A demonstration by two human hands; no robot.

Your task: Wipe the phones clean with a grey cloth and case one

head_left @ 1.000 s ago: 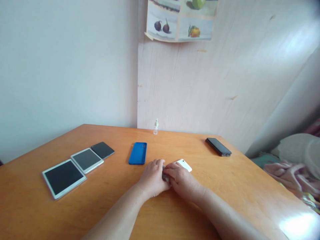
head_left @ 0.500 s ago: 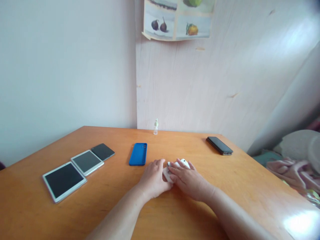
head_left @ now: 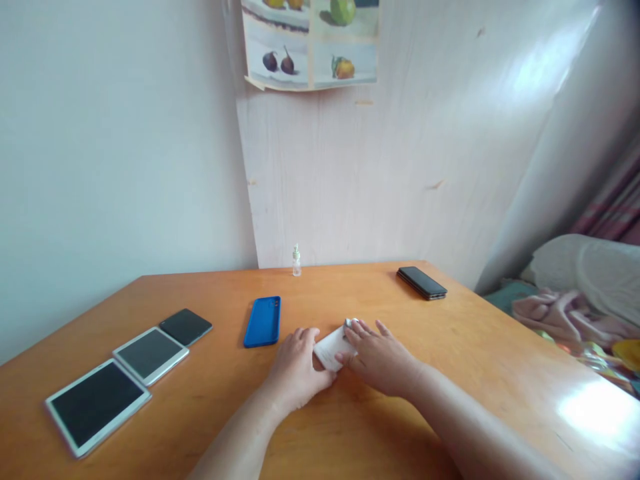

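A white phone (head_left: 333,348) lies slanted on the wooden table, its plain pale side up. My left hand (head_left: 299,369) is closed around its left end, thumb along the near edge and fingers at the far edge. Across the right part of the phone lies my right hand (head_left: 377,357), palm down with the fingers stretched and spread, covering that end. A small greyish-white piece (head_left: 348,323) shows at its fingertips; I cannot tell whether it is a cloth. To the left of my hands is a blue phone case (head_left: 263,322), hollow side up.
Two white-framed tablets (head_left: 97,405) (head_left: 151,355) and a dark phone-like device (head_left: 186,327) lie in a slanted row at left. A small clear bottle (head_left: 297,262) stands near the wall. Dark stacked phones (head_left: 423,283) lie at the back right. Crumpled pink cloth (head_left: 560,313) is beyond the table's right edge.
The view has turned to the right. My right hand has slid toward the phone's right end, baring more of its white surface. My left hand keeps its grip.
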